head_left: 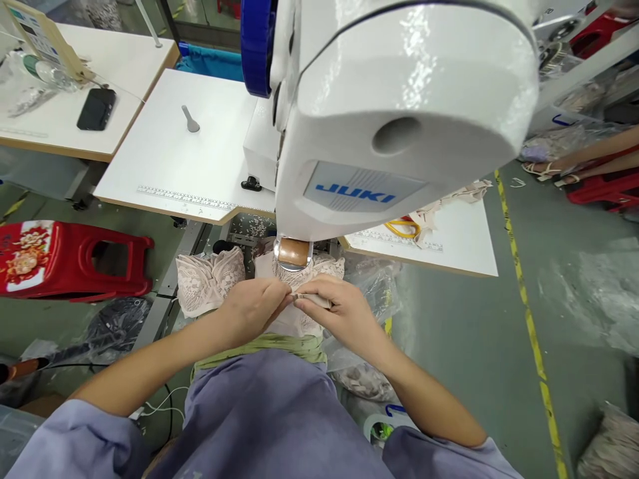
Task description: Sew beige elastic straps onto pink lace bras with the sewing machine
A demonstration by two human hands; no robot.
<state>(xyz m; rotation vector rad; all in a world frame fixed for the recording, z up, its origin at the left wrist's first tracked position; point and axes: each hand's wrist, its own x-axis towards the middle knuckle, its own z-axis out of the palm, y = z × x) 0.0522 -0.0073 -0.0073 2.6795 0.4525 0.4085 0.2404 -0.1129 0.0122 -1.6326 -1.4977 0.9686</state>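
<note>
A beige lace bra (210, 283) hangs in front of the sewing machine (399, 86), one cup to the left and more lace fabric in the middle. Close together just below the machine's round lower end (293, 254), both hands pinch a narrow beige edge of the bra. My left hand (257, 305) is closed, thumb and fingers pressed together on that edge. Opposite it, my right hand (339, 309) pinches the same edge, and a short beige piece shows between its thumb and fingers. The fingertips nearly touch, so the exact bit gripped is partly hidden.
Scissors with yellow handles (403, 229) and lace scraps (452, 199) lie on the right table part. A grey tool (190, 120) stands on the white table (214, 159). A red stool (100, 259) is at left, a phone (97, 109) at upper left.
</note>
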